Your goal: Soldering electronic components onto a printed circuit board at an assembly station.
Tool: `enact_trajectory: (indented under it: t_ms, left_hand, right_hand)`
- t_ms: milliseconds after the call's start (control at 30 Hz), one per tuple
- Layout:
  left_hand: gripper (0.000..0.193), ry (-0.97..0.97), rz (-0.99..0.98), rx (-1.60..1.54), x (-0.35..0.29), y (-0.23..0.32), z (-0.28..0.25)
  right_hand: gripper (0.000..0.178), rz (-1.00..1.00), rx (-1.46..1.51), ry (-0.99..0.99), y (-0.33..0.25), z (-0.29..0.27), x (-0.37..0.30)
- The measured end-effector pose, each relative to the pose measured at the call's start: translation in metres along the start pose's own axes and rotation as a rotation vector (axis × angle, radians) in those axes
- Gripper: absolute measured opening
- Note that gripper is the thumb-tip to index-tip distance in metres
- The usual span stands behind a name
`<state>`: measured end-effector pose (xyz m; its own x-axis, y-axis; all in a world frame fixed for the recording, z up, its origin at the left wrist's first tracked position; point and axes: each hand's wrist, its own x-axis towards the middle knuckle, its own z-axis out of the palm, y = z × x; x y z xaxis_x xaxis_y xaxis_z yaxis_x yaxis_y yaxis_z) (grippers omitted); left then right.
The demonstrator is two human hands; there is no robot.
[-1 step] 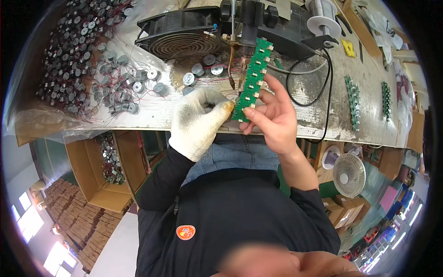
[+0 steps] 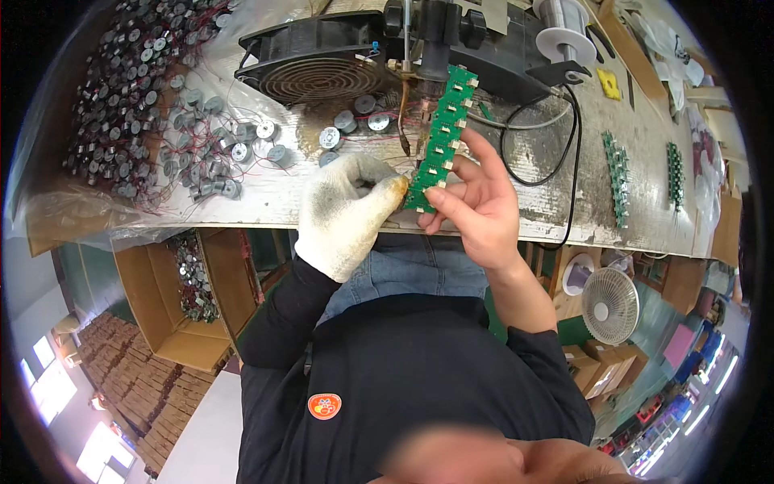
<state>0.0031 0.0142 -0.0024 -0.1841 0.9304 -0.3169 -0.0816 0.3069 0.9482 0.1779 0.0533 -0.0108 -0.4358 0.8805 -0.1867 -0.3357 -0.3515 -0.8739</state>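
Note:
A long green circuit board strip [image 2: 439, 145] with small pale connectors along it stands slanted over the front of the bench. My bare right hand [image 2: 480, 202] grips it near its lower end, thumb on the face and fingers behind. My left hand [image 2: 347, 206] wears a white glove, stained brown at the thumb tip. Its thumb and fingers are pinched together against the strip's lower left edge; whatever lies between them is hidden. Just left of the strip, a thin copper-coloured soldering tip [image 2: 405, 129] points down from a stand [image 2: 435, 40].
Small round motors [image 2: 242, 152] with red wires lie left, heaped farther back [image 2: 129, 105]. Behind are a black fan [image 2: 318, 68] and a solder wire spool [image 2: 564, 28]. A black cable [image 2: 576, 161] loops at right, near more board strips [image 2: 617, 177]. An open carton [image 2: 165, 298] stands below left.

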Motion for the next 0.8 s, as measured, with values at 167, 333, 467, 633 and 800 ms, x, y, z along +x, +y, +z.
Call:
enact_trajectory:
  t_ms: [167,333,467,633,800]
  left_hand:
    - [0.015,0.027,0.037,0.082,0.003,0.002,0.001]
    - [0.014,0.03,0.069,0.119,0.008,0.007,0.002]
    - [0.013,-0.021,0.059,0.179,0.009,0.01,0.0]
    - [0.013,0.025,0.08,0.09,0.006,0.015,0.004]
    - [0.013,0.037,0.093,0.096,0.006,0.011,0.005]
  right_hand:
    - [0.069,-0.022,0.012,0.007,0.002,0.0,0.002]
    - [0.068,-0.059,0.03,0.004,0.0,0.001,0.006]
    - [0.068,-0.065,0.033,-0.003,0.0,0.001,0.008]
    - [0.069,-0.079,0.014,0.006,-0.006,0.003,0.006]
    - [0.069,-0.103,-0.006,0.002,-0.004,0.002,0.006]
